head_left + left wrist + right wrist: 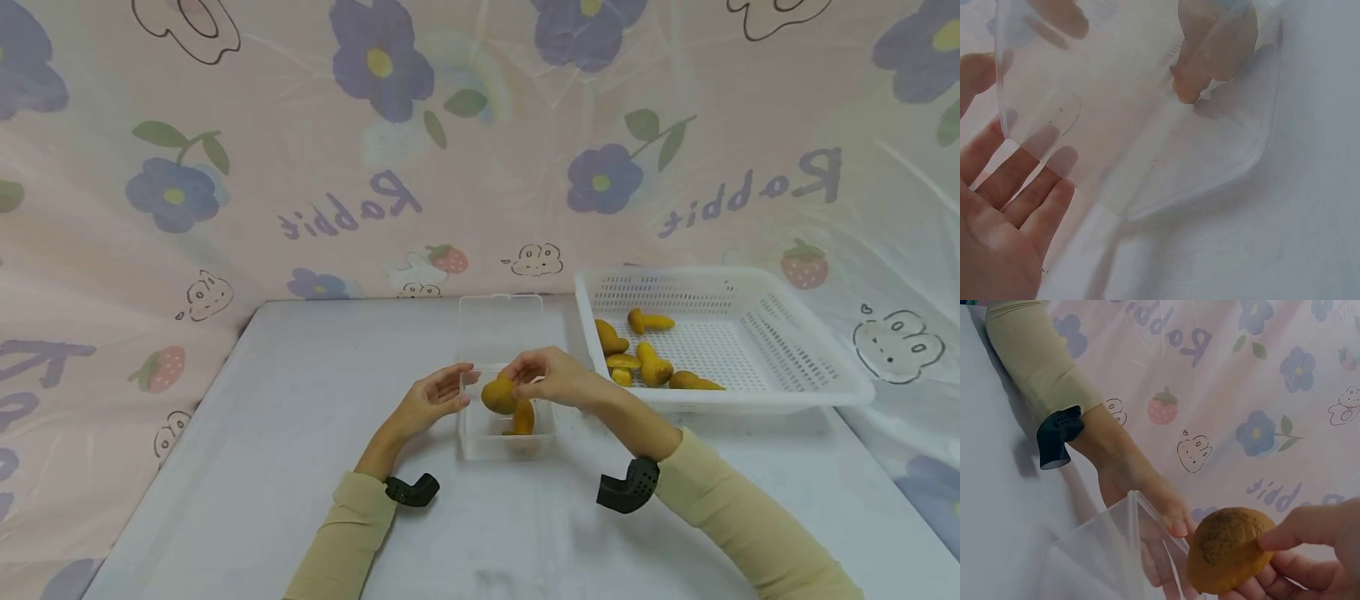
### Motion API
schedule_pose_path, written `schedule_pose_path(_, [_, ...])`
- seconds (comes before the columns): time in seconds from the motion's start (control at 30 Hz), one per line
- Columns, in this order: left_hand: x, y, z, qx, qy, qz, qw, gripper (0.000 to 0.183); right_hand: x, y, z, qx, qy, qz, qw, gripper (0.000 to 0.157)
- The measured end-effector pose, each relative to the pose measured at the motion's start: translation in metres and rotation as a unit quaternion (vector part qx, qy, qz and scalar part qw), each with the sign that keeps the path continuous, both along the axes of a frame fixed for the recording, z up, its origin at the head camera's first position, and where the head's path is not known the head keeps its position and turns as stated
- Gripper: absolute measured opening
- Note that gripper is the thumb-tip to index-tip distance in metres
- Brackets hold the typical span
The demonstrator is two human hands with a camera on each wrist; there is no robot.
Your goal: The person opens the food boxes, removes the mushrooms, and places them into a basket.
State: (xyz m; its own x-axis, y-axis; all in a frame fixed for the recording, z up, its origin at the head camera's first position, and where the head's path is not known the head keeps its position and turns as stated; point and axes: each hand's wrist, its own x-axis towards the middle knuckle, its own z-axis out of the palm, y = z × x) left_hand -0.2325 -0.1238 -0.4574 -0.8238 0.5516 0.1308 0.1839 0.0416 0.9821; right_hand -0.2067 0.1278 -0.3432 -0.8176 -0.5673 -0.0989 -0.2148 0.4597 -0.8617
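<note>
My right hand [558, 379] pinches a yellow-brown mushroom [497, 397] between thumb and fingers, above a clear plastic box [487, 450]. In the right wrist view this mushroom [1229, 550] shows a rounded cap with a dark, rough patch. Inside the box lies another mushroom [524, 418], partly hidden by the held one. My left hand [431, 404] is at the box's left side, fingers extended. In the left wrist view, the fingertips of the left hand [1010, 212] overlap the clear wall; firm contact is hard to tell.
A white perforated basket [817, 358] stands on the right with several mushrooms [655, 367] gathered toward its left side. The box's clear lid [501, 325] lies folded back behind it. A patterned sheet [487, 167] hangs behind the white table [315, 367].
</note>
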Motion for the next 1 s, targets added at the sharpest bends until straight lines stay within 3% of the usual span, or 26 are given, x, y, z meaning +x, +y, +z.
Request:
schedule_pose_path(0.5, [0.0, 0.0, 0.0, 0.015, -0.006, -0.006, 0.9999, 0.06, 0.0, 0.017, 0.02, -0.036, -0.026, -0.035, 0.998, 0.028])
schedule_pose_path(0.8, [-0.001, -0.001, -0.002, 0.014, -0.005, -0.007, 0.9999, 0.061, -0.003, 0.034, 0.03, -0.035, 0.002, -0.065, 0.997, 0.027])
schedule_pose_path(1.0, [0.0, -0.001, -0.002, 0.009, -0.003, -0.006, 0.9999, 0.061, -0.003, 0.047, 0.034, -0.06, -0.007, -0.089, 0.994, 0.026])
